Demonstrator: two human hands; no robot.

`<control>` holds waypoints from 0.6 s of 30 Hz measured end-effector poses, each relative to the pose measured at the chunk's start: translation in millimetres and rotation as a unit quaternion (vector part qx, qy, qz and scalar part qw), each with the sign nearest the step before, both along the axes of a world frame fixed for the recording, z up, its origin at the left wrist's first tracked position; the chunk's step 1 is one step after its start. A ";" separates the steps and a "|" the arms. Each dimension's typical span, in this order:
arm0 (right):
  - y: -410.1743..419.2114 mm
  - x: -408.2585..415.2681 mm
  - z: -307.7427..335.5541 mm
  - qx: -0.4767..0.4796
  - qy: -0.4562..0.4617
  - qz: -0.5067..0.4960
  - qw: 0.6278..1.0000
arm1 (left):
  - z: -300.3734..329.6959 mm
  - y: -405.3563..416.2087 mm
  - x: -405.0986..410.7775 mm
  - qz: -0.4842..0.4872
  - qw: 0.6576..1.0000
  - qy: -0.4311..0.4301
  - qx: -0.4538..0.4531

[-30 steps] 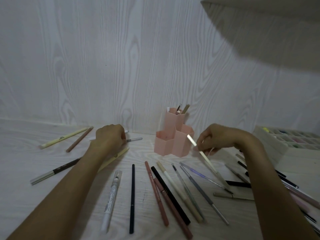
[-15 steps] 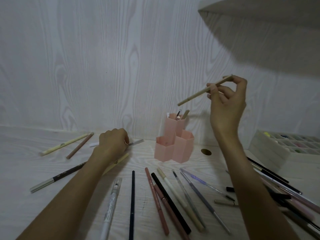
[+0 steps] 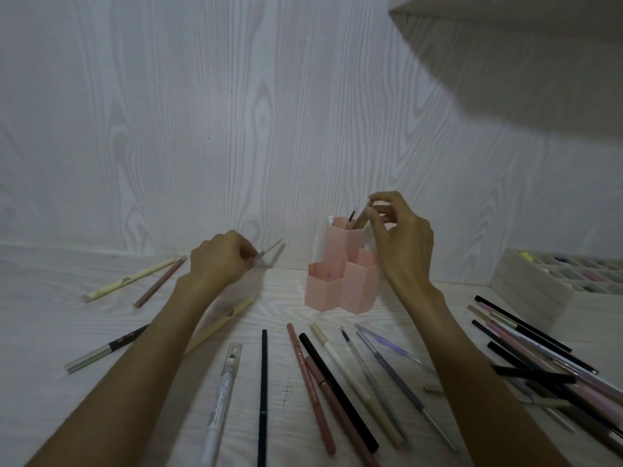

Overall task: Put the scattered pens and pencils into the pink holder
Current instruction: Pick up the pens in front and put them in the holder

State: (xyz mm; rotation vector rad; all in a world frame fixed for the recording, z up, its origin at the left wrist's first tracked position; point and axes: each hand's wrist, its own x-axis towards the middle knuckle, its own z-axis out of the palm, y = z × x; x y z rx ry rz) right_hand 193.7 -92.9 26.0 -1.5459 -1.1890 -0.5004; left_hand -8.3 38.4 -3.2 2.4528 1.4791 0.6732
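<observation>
The pink holder of joined hexagon cups stands at the back of the desk, with a few pens in its tallest cup. My right hand is over that cup, pinching a beige pencil whose lower end is inside it. To the left, my left hand is lifted a little off the desk and grips a thin grey pen, which is blurred. Several pens and pencils lie scattered on the desk in front.
A white compartment tray sits at the right, with a pile of pens beside it. A yellow pencil and a brown pencil lie at the left. A wood-grain wall stands close behind; a shelf overhangs top right.
My right hand came down from high above and now has the beige pencil's end in the tallest cup. My left hand has lifted the thin grey pen off the desk.
</observation>
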 end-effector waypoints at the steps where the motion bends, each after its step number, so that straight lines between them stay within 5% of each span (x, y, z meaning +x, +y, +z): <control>1: 1.0 1.5 -2.3 -0.019 -0.024 -0.028 0.999 | 5.1 0.4 -1.8 0.004 0.999 -0.047 -0.001; 4: 3.2 5.7 -5.2 -0.082 -0.090 -0.093 0.988 | 23.9 -1.2 -3.4 -0.001 0.974 -0.227 -0.009; 7: 4.6 5.2 -2.4 -0.125 -0.131 -0.095 0.979 | 46.2 -15.7 1.8 -0.078 0.886 -0.454 -0.058; 9: 3.4 5.0 1.4 -0.133 -0.136 -0.083 0.978 | 58.8 -29.5 9.2 -0.107 0.843 -0.526 -0.044; 13: -7.8 10.3 14.1 -0.132 -0.076 -0.025 0.988 | 75.5 -49.9 34.3 -0.117 0.817 -0.565 -0.003; 18: -31.1 30.0 37.7 -0.197 0.010 -0.012 0.980 | 68.5 -60.3 74.0 -0.065 0.877 -0.455 0.136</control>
